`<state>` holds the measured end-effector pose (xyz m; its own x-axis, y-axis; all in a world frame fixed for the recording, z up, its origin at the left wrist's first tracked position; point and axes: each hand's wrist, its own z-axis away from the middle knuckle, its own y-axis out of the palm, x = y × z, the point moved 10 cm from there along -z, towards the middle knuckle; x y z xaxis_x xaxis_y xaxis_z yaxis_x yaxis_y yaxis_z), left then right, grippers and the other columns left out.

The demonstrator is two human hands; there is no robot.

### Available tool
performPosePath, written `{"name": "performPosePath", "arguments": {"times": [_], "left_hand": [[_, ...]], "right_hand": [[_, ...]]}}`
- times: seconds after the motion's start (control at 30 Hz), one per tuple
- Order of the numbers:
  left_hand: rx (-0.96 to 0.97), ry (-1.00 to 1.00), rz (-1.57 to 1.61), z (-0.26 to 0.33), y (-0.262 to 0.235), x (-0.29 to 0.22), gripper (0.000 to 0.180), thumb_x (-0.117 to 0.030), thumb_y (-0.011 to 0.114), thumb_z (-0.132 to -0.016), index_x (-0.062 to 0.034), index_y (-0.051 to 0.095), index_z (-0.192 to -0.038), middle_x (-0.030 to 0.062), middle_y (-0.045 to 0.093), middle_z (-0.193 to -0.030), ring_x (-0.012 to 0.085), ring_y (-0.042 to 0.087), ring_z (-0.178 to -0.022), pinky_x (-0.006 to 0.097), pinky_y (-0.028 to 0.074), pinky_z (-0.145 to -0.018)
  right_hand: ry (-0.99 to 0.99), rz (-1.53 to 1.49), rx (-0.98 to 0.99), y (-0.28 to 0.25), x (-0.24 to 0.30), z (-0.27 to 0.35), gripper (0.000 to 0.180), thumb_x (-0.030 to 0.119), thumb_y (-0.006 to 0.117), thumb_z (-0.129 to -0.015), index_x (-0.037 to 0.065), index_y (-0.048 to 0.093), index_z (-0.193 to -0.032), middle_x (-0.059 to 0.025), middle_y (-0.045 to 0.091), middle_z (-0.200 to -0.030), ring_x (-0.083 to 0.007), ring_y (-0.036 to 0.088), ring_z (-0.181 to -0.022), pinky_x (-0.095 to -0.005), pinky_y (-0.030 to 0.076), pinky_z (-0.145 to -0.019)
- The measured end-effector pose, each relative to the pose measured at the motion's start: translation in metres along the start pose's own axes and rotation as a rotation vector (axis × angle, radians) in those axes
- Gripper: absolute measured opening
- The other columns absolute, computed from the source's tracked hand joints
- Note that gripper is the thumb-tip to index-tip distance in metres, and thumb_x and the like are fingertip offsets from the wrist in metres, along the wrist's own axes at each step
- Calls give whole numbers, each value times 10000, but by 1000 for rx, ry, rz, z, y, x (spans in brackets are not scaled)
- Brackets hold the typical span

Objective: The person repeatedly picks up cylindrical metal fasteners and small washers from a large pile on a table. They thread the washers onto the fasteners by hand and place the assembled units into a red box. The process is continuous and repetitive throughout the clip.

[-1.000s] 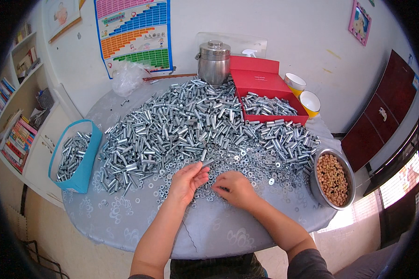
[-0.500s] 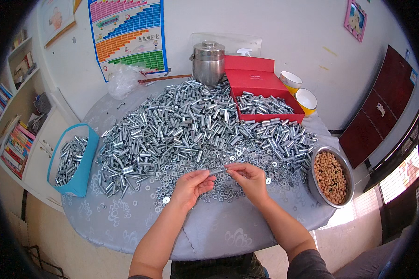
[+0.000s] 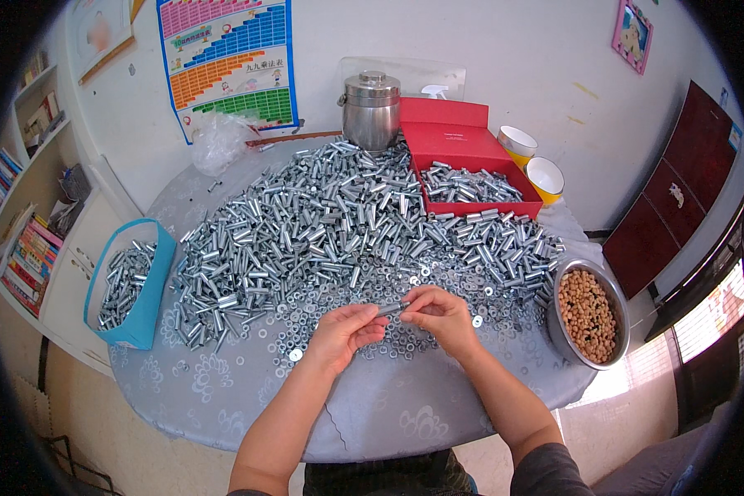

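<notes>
My left hand (image 3: 344,335) pinches one end of a silvery expansion bolt (image 3: 391,308), held almost level with its right end tipped up. At that right end, the thumb and fingertips of my right hand (image 3: 443,320) close on the tip; a small part there, perhaps a washer or nut, is too small to make out. Beneath and beyond both hands spreads a layer of loose washers and nuts (image 3: 397,343). Farther back rises a large heap of metal expansion bolts and sleeves (image 3: 306,219).
A blue fabric bin (image 3: 146,306) of bolts stands at the left. Behind the heap are a steel canister (image 3: 372,116) and an open red box (image 3: 479,209) holding more bolts. On the right sit a metal bowl (image 3: 622,331) of small brown round pieces and two yellow-white cups (image 3: 546,178).
The bolt's right end has tilted up slightly, and my right fingers have curled more around its tip. My left hand has barely moved.
</notes>
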<state>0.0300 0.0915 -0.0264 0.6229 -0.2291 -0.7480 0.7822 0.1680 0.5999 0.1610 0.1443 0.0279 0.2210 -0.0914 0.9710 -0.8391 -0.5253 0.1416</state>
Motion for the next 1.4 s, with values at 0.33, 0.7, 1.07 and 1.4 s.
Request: {"name": "performPosePath", "arguments": {"times": [0.33, 0.7, 1.07, 1.4], "left_hand": [[3, -16, -24, 0, 1, 2, 209, -120, 593, -807, 44, 560, -933, 159, 621, -833, 169, 619, -673, 251, 537, -610], [-45, 19, 13, -2, -9, -3, 189, -108, 580, -813, 32, 566, -939, 158, 626, -828, 160, 623, -646, 259, 542, -594], [-48, 9, -10, -2, -7, -1, 182, -113, 591, -808, 25, 566, -924, 153, 623, -823, 158, 620, -648, 251, 539, -582], [-43, -5, -8, -4, -8, 1, 187, -114, 587, -810, 26, 558, -932, 157, 623, -825, 160, 620, -642, 253, 540, -583]], "right_hand": [[121, 113, -9, -7, 1, -4, 191, 9, 663, -715, 37, 590, -889, -6, 567, -811, -97, 549, -788, -220, 451, -676], [-206, 1226, 231, -1, 23, 2, 154, 177, 672, -619, 97, 652, -749, -61, 579, -728, -262, 550, -732, -366, 437, -662], [-310, 1305, 206, 4, 22, 7, 80, 154, 631, -632, 117, 636, -703, -29, 560, -723, -230, 545, -742, -362, 402, -645], [-159, 770, -38, -14, 27, -4, 86, 93, 647, -698, 52, 640, -773, -62, 614, -783, -182, 593, -711, -297, 469, -643]]}}
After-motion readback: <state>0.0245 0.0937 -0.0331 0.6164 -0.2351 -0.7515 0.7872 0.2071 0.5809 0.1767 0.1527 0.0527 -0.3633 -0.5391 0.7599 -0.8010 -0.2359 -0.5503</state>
